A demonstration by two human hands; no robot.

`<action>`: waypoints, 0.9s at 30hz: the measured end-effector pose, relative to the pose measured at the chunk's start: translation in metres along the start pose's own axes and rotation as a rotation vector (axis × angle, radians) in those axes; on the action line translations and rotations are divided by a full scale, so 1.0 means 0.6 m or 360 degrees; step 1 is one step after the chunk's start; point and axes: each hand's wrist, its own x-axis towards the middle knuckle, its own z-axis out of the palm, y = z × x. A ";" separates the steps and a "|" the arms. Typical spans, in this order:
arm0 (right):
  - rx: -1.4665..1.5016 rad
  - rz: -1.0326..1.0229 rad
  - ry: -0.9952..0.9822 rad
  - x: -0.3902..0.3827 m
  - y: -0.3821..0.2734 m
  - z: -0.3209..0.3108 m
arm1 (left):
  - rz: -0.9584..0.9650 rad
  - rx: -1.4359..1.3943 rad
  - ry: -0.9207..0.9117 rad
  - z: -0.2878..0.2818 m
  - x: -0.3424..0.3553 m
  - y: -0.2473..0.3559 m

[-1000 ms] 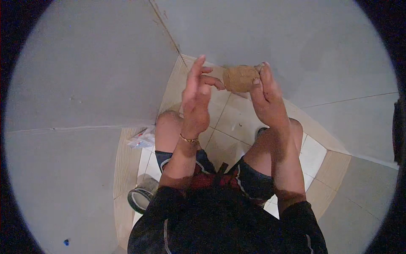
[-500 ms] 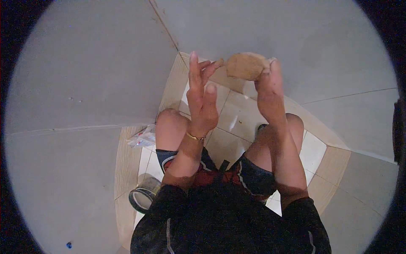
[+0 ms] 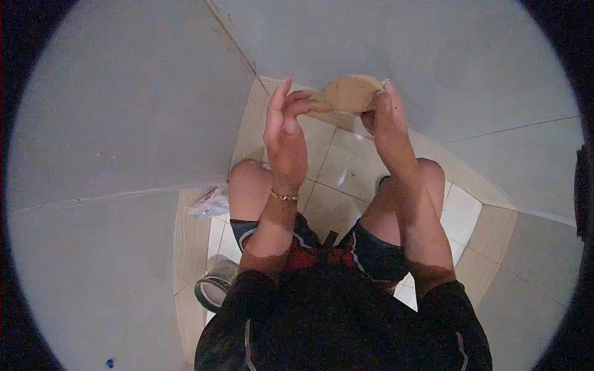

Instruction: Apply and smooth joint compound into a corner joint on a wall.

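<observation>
A tan, flat piece with a rounded outline and a paler rim (image 3: pixel 351 93) is held up in front of the wall, above my knees; its exact kind I cannot make out. My right hand (image 3: pixel 390 122) grips it by its right edge, with the thumb side toward me. At its left edge is my left hand (image 3: pixel 287 139), palm turned inward and fingers stretched out. One finger points up while others reach to the piece and seem to touch it. A gold-coloured bracelet (image 3: pixel 284 196) circles my left wrist.
Grey walls (image 3: pixel 124 111) meet at a corner ahead, with wood-look skirting tiles (image 3: pixel 252 127) along their base. Glossy floor tiles (image 3: pixel 334 157) lie between my knees. A dark-rimmed bucket (image 3: pixel 212 293) stands at my left, behind a crumpled plastic packet (image 3: pixel 210 203).
My left fingers have come in against the tan piece. The piece has shifted slightly left, and my right hand's hold has turned a little, with more fingers showing near its edge.
</observation>
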 end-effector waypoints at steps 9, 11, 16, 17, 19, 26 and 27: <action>0.0518 0.0343 0.0362 -0.022 -0.079 -0.016 | -0.0386 0.0220 0.0327 -0.068 0.014 -0.087; 0.0514 0.0283 0.0248 -0.025 -0.073 -0.043 | -0.0551 -0.0349 0.0617 -0.097 0.022 -0.144; 0.0536 0.0248 0.0427 -0.034 -0.091 -0.043 | -0.0061 0.1351 0.0275 -0.136 0.061 -0.221; 0.0501 0.0231 0.0366 -0.035 -0.095 -0.043 | 0.0147 0.1839 0.0175 -0.137 0.067 -0.223; 0.0476 0.0223 0.0301 -0.032 -0.098 -0.048 | 0.0174 0.2189 -0.0028 -0.152 0.087 -0.219; 0.0466 0.0088 0.0178 -0.030 -0.098 -0.059 | 0.0259 0.2877 -0.0290 -0.143 0.115 -0.215; 0.0401 -0.0001 0.0096 -0.032 -0.098 -0.060 | 0.0259 0.2887 -0.0283 -0.146 0.119 -0.216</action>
